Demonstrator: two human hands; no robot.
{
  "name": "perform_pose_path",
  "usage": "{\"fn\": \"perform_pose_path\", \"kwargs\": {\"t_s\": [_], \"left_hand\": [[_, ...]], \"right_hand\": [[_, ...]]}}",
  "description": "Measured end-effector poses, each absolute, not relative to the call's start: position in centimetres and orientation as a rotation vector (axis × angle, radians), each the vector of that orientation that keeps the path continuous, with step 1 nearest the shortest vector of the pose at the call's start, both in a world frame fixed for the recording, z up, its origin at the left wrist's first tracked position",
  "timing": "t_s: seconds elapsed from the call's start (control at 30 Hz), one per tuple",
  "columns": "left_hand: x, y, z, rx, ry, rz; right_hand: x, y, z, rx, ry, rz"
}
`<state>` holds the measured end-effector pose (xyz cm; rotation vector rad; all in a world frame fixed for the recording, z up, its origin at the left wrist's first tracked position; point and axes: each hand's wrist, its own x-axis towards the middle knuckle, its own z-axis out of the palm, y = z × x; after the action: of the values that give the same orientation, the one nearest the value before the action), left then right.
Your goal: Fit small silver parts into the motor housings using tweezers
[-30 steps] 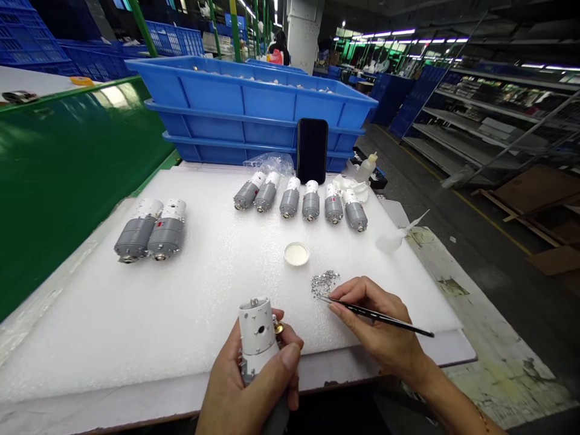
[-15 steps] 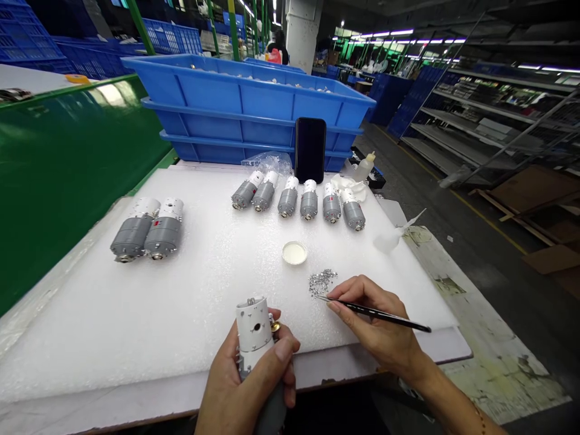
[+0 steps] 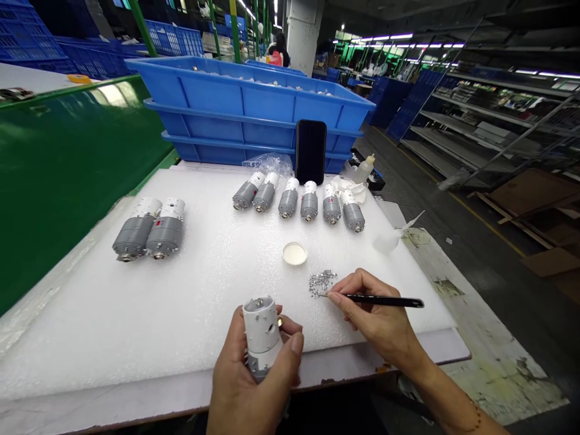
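My left hand (image 3: 258, 380) is wrapped round a white and grey model spacecraft module (image 3: 261, 326), its white end up and tilted slightly away. Small studs and a round hole show on the white part; my palm and fingers hide most of the grey part. Pinched in my right hand (image 3: 378, 314) are black tweezers (image 3: 385, 300), their thin metal tip pointing left. That tip is at the lower edge of a pile of tiny silver parts (image 3: 322, 281) on the white foam sheet (image 3: 194, 302). Whether a part is caught in the tip is too small to tell.
A shallow white dish (image 3: 294, 254) lies behind the pile. Several similar modules (image 3: 309, 202) form a row at the back, with two more modules (image 3: 165, 232) at left. A phone (image 3: 310, 151) leans on stacked blue crates (image 3: 244, 109). A spouted bottle (image 3: 388, 241) lies at right.
My left hand has moved slightly right and turned the module, so its hole faces more to the right. The tweezers' rear end has risen, while their tip stays by the pile.
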<state>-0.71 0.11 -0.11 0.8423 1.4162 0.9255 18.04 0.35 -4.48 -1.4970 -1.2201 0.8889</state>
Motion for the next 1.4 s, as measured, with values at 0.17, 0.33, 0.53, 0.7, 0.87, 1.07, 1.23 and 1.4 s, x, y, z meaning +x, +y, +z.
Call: {"fn": "perform_pose_path", "kwargs": {"t_s": [0.17,0.33,0.53,0.7,0.87,1.07,1.23,1.4], "left_hand": [[0.2,0.2,0.0,1.011,1.444,0.996],[0.9,0.3,0.1,1.014,1.421,1.092],[0.0,0.6,0.0,0.849,1.349,1.071],[-1.5,0.8,-0.4,0.42,1.087,0.828],[-2.1,0.5,-1.0,0.228,0.931,0.809],[-2.2,0.5,-0.9,0.23,0.907,0.787],[-1.8,0.5,-0.4,0.181,0.941,0.825],[-1.8,0.5,-0.4,0.165,0.946,0.817]], "right_hand": [[16.8,-0.6,-2.8,-1.416,-1.154,0.942],[15.5,-1.7,-1.5,-1.324,-1.175,0.964],[14.9,-2.0,-1.1,-1.262,-1.163,0.957],[14.7,-2.1,-0.5,-1.154,-1.384,0.744],[14.1,-1.9,0.6,-1.061,-1.458,0.599],[14.1,-1.8,0.9,-0.996,-1.548,0.557],[14.3,-2.0,0.8,-1.069,-1.577,0.567],[14.2,-2.1,0.5,-1.05,-1.601,0.561]]}}
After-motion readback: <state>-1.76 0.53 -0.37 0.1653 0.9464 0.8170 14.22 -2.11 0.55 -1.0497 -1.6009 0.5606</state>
